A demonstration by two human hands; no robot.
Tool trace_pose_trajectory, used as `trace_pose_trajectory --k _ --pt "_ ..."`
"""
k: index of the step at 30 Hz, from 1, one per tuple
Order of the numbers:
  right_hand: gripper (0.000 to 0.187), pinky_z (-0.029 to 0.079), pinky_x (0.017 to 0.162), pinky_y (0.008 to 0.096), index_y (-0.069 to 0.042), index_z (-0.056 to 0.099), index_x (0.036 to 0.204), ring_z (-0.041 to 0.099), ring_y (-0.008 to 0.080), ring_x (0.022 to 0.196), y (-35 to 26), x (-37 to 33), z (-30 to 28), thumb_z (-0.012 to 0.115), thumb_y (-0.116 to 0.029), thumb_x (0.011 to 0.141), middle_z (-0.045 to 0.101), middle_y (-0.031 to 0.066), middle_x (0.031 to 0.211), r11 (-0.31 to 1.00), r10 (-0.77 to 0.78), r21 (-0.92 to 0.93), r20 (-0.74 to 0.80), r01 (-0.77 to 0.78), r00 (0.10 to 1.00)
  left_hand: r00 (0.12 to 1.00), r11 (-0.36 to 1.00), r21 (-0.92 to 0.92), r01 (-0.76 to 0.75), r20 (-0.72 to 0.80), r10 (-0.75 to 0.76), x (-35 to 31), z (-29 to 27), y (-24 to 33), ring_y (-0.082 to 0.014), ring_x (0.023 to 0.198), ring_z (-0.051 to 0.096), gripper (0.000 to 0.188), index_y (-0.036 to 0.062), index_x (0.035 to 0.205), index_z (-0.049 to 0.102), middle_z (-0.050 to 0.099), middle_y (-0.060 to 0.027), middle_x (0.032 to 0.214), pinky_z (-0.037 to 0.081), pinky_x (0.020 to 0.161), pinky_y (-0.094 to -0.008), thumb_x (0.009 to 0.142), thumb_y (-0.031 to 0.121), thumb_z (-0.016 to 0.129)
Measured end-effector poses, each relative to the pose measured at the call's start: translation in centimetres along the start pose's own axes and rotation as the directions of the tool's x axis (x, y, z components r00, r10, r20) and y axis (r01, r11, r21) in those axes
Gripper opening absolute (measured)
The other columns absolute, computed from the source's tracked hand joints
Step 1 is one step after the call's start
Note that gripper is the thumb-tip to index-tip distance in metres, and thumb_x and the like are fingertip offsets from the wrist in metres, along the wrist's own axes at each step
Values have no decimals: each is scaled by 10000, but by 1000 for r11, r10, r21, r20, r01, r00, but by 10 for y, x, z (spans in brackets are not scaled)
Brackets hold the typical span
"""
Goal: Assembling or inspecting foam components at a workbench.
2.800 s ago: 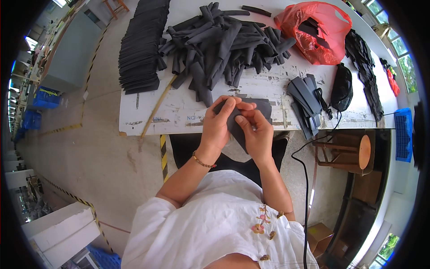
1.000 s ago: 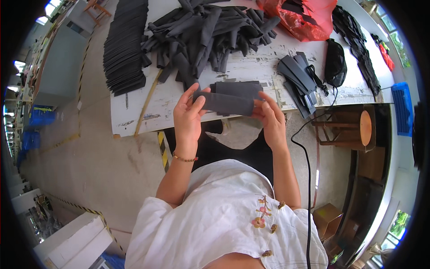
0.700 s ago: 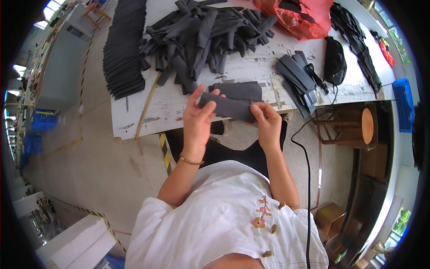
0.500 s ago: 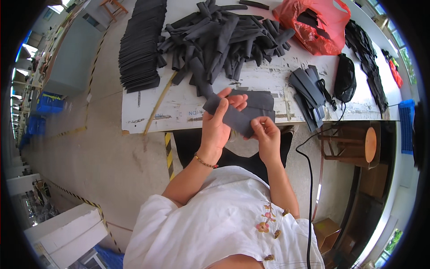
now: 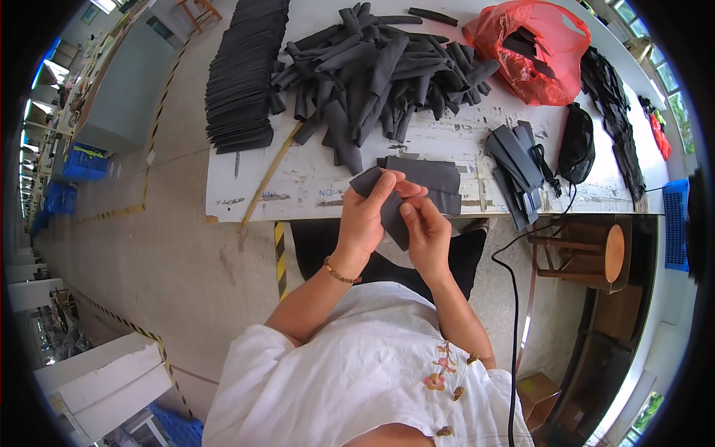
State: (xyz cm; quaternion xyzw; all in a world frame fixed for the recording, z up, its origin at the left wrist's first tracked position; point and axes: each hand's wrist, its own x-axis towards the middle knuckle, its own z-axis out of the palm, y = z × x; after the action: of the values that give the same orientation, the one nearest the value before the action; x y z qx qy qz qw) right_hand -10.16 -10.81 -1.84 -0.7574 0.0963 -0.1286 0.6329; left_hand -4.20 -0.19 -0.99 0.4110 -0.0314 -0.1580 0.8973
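A dark grey fabric strip (image 5: pixel 395 226) is held between my two hands just off the table's front edge. My left hand (image 5: pixel 365 220) pinches it near its upper left end, thumb on top. My right hand (image 5: pixel 426 231) grips it close beside, thumb and fingers pressed together at its middle, while the lower end hangs below. Behind my hands several flat dark grey strips (image 5: pixel 439 182) lie stacked at the edge of the table. Farther back is a large heap of folded or rolled strips (image 5: pixel 380 71).
A tall row of stacked dark strips (image 5: pixel 242 74) lies at the table's left, near a yellow stick (image 5: pixel 272 171). To the right are a red plastic bag (image 5: pixel 532 63), loose strips (image 5: pixel 516 164), a black pouch (image 5: pixel 576 145) and a black cable (image 5: pixel 515 298). A wooden stool (image 5: pixel 614 253) sits under the table.
My right hand has moved left and up along the strip, close to my left hand. The strip now slants more steeply, its lower end hanging between my hands.
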Motion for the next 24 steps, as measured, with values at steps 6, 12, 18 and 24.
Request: trace_pose_trajectory --k 6,12,18,24 --pt "117 374 642 200 9 611 940 428 50 721 2 -2 2 589 -106 952 533 -42 764 999 37 12 6 -37 999 998 999 -38 36 -45 -38 -2 -2 -3 -292 860 686 256 1 984 622 683 -141 850 535 807 -387 952 253 593" --pt "123 373 637 205 12 615 951 423 52 720 3 -3 5 590 -108 952 537 -42 767 1000 27 7 1 -27 1000 996 996 -63 62 -58 -66 -4 -5 -5 -289 860 685 241 4 977 621 681 -140 861 537 805 -385 954 241 589" --pt "144 417 609 231 12 626 962 472 67 676 -3 -2 3 604 -129 943 581 20 711 999 35 -10 12 -35 999 980 967 -211 142 -109 -168 -2 -12 -2 -301 898 671 250 -6 970 616 676 -154 894 528 849 -405 948 242 590" --pt "182 448 599 245 20 617 974 520 87 631 6 -7 -16 596 -160 953 597 27 681 990 133 -50 66 -130 989 989 946 -321 35 -125 -79 11 -27 1 -310 943 655 265 -22 940 625 669 -165 936 501 921 -415 944 241 589"
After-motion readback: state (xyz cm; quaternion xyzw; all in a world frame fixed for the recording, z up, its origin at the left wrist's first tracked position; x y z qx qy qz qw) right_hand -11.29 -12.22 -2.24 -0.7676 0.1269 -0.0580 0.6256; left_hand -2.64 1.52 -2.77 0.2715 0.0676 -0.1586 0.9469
